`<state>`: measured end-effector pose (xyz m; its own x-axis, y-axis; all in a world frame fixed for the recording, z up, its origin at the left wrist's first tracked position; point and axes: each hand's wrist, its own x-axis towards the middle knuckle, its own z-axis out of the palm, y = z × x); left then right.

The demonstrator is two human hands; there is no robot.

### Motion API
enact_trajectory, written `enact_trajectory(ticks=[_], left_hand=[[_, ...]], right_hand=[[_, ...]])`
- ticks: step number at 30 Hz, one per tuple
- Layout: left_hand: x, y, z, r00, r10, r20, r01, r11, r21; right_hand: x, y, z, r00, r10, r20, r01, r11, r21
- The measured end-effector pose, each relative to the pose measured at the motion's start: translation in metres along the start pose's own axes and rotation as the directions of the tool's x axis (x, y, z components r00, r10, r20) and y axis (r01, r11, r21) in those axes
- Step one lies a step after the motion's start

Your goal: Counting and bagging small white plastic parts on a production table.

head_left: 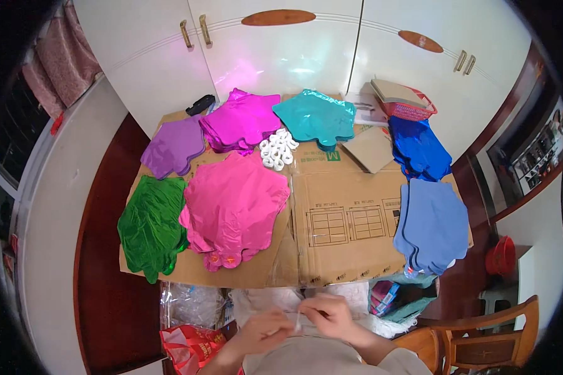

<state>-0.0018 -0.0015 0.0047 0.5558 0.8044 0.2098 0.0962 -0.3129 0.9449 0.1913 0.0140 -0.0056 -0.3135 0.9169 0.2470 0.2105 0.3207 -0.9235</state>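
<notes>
My left hand [264, 331] and my right hand [328, 315] are close together in front of my body, just off the near edge of the cardboard. The fingers of both are pinched on a thin whitish strand [298, 321], too small to make out further. Beyond them, a pile of small white coils [278, 150] sits at the middle of the cardboard. Around it are stacks of flat, shiny foil pieces like deflated balloons: a large pink stack [238, 206], a green one [150, 222], a magenta one [243, 119] and a teal one [316, 117].
More stacks lie on the flattened cardboard [331, 187]: purple [174, 145], dark blue [421, 147] and grey-blue [433, 222]. A beige board [370, 150] lies near a red basket [414, 111]. Bags [191, 345] stand below the near edge; a wooden chair [488, 337] is at right.
</notes>
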Motion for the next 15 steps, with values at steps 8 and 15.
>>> enact_trajectory(ticks=[8, 15], left_hand=[[0.004, 0.004, 0.006, 0.984, 0.089, -0.152, -0.058, 0.979, 0.194], [0.01, 0.007, 0.007, 0.976, 0.125, -0.176, -0.059, 0.938, 0.341]], right_hand=[[-0.007, 0.003, -0.001, 1.0, 0.011, -0.006, -0.011, 1.0, 0.028], [-0.011, 0.001, 0.002, 0.992, -0.127, -0.02, 0.129, 0.987, 0.097]])
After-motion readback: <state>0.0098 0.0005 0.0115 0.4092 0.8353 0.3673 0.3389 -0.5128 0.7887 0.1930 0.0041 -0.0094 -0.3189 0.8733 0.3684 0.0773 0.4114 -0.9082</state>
